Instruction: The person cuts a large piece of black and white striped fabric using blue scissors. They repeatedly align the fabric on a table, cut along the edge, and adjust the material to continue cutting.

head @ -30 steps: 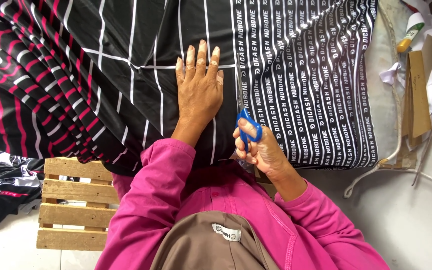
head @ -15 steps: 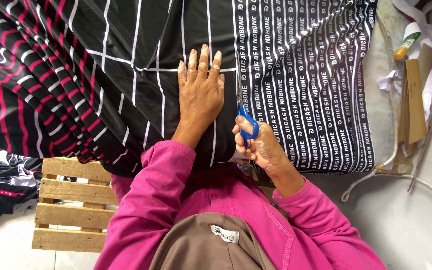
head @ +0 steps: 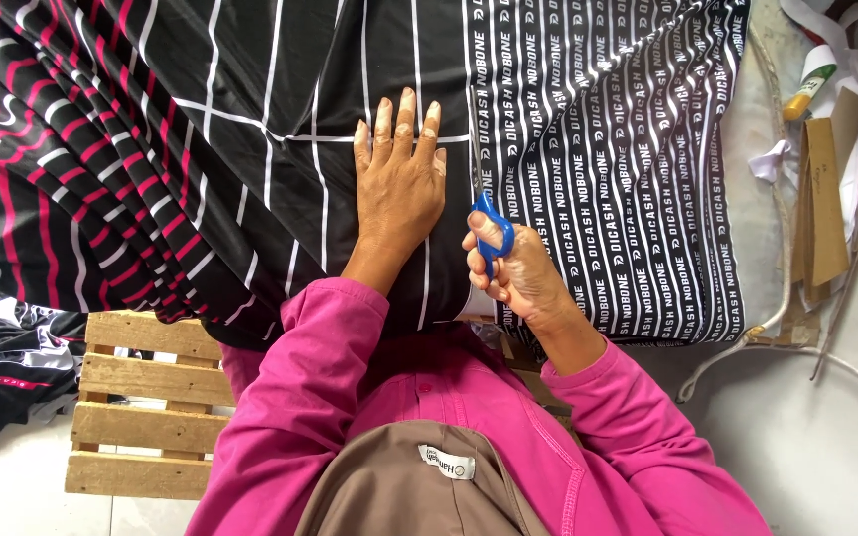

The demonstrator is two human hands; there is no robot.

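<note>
My left hand (head: pixel 401 179) lies flat, fingers together, on black fabric (head: pixel 280 69) with thin white lines, pressing it down. My right hand (head: pixel 516 270) grips blue-handled scissors (head: pixel 490 226) just to the right of it. The blades point away from me along the seam between the white-lined panel and a black panel (head: pixel 628 159) covered in rows of white lettering. The blade tips are hard to make out against the cloth. Both arms wear bright pink sleeves (head: pixel 300 397).
Black fabric with pink and white wavy stripes (head: pixel 62 159) spreads to the left. A wooden pallet (head: pixel 141 407) sits at lower left beside more folded printed cloth (head: pixel 2 367). Cardboard pieces (head: pixel 826 199), paper scraps and a bottle (head: pixel 806 84) lie at the right on a grey floor (head: pixel 826 447).
The right hand with the scissors has edged a little forward along the seam. The left hand stays flat in nearly the same spot.
</note>
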